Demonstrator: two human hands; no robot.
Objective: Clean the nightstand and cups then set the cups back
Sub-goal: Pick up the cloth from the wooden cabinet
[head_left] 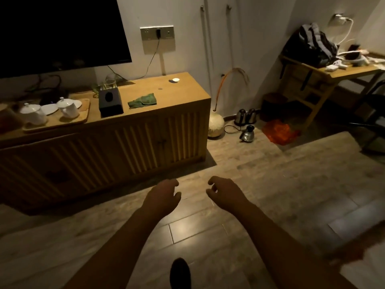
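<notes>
Hands are held out empty above the wood-look floor (270,184): the left hand (164,195) and the right hand (224,191) are stretched forward side by side, apart from each other, fingers loosely curled and nothing gripped. Both are well short of the nightstand (116,147), the long slatted wooden cabinet set against the wall under a dark television (58,32), which is cropped at the left and top. On its tabletop (177,90) two glass cups (110,84) are partly hidden behind a black tissue box (110,102). Only their rims and upper walls can be made out, and the greenish glass beside them is too blurred to be identified. A crumpled green cloth (142,100) is laid just right of the box. Further left, a wooden tray (83,119) is loaded with a white teapot (33,113), a lidded white cup (67,108) and pale saucers (50,109). The nightstand's left end is lost in shadow and cropped. A small white object (176,80) near the back right corner cannot be identified. A plug (158,32) is seen in the wall socket panel (167,35), whose markings are too small to be read. On the floor beyond the nightstand, a round vase (215,125) and three metal kettles (241,116) are grouped, with an orange bag (279,130) nearby. A backpack (310,44) is set on a side table (354,70) at right, amid clutter too blurred to be named. A dark rounded shape (180,274) at the bottom edge is cut off and cannot be identified.
</notes>
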